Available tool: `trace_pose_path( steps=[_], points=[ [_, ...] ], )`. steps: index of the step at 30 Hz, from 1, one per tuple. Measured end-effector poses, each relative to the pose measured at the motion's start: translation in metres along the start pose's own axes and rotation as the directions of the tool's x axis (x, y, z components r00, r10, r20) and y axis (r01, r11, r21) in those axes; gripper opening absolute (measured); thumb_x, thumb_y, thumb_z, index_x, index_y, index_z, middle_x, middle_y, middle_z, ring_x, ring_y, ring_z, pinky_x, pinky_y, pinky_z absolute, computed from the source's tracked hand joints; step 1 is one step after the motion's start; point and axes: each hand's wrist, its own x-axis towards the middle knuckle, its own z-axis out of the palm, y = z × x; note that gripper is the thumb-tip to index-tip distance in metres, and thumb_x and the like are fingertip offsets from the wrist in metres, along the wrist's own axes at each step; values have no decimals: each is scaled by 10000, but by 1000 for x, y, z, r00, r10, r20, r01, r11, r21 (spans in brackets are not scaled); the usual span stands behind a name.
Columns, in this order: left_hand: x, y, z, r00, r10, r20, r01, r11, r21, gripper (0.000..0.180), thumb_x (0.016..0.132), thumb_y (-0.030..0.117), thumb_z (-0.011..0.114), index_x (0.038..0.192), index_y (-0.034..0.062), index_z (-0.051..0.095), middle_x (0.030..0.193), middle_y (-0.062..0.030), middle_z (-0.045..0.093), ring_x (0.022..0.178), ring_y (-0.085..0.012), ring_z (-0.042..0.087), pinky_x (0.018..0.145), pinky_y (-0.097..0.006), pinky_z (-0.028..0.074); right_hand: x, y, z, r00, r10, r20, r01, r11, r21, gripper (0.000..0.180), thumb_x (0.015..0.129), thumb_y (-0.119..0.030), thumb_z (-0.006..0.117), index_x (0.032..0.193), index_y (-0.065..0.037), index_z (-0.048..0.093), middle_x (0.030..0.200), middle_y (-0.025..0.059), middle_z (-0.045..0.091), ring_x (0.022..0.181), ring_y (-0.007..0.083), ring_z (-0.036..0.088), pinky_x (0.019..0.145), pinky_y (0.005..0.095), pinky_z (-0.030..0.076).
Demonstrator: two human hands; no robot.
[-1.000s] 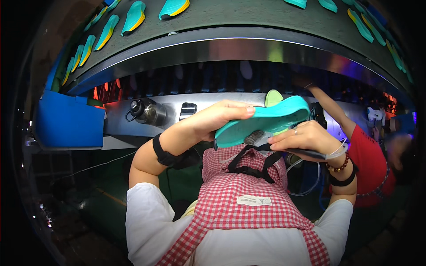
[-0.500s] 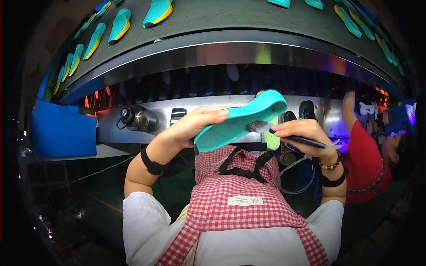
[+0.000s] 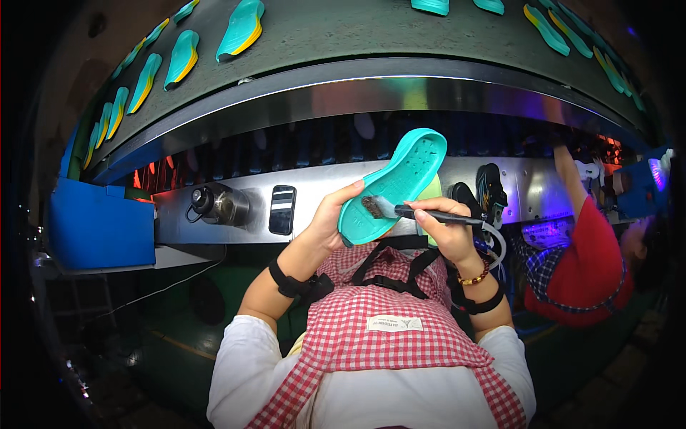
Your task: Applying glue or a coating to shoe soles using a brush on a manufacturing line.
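Note:
A turquoise shoe sole (image 3: 404, 171) is tilted up in front of me, its hollow inner side facing me. My left hand (image 3: 337, 214) grips its lower left end, thumb on the rim. In my right hand (image 3: 449, 230) is a brush (image 3: 437, 216) with a black handle and a pale tube at its rear end. The dark bristle tip touches the inside of the sole near my left thumb. Behind the sole, a light green piece (image 3: 431, 190) is partly hidden on the metal ledge.
Several turquoise and yellow soles (image 3: 182, 59) lie on the dark conveyor belt (image 3: 336, 36) beyond a metal rail. On the ledge (image 3: 307, 179) are a bottle (image 3: 220, 204), a phone (image 3: 282, 209) and dark shoes (image 3: 490, 187). A co-worker in red (image 3: 586, 264) is at right.
The sole has turned more upright, showing more of its inside. My right hand and the brush have moved left toward the sole's lower end. Soles on the belt have shifted slightly in view.

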Motion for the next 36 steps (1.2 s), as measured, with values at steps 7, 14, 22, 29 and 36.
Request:
trace_pose_path(
  steps=[7,14,22,29,36],
  points=[
    [13,-18,-9,991,80,-110,-87,994,-62,491,854,323,458,1218,1,392,1106,-211,516,907,-342,576,724,-479,508,-5,19,7,965,-179,-190,124,955,-268,151,765,-43,599,896,18,641,839,112,655,713,137,602,636,233,455],
    [25,-23,-22,988,124,-92,-128,991,-38,480,854,306,466,1219,3,394,1108,-198,522,925,-319,578,744,-483,506,2,23,5,942,-235,-240,114,897,-427,148,724,-26,624,870,-26,649,824,115,654,782,219,609,755,295,439],
    [28,-46,-2,995,38,-89,-42,998,-42,461,871,277,457,1235,8,366,1053,-175,548,886,-262,601,729,-425,530,14,36,-18,864,-367,-346,81,778,-623,157,756,-51,588,903,-12,627,883,179,632,768,291,624,716,328,466],
    [13,-1,7,966,245,84,-255,956,147,526,858,317,453,1274,10,352,1172,-177,496,1001,-284,550,824,-443,476,-59,-8,-48,998,35,-51,-8,893,451,190,797,-54,539,923,74,599,899,232,620,734,224,628,685,285,516],
    [71,129,54,759,515,398,-364,843,-397,615,895,429,260,1277,-52,286,1316,-238,320,1221,-396,304,999,-595,210,-86,10,-80,872,164,-462,188,758,624,214,850,-99,500,1022,19,544,1020,222,579,718,185,556,695,279,463]
  ],
)
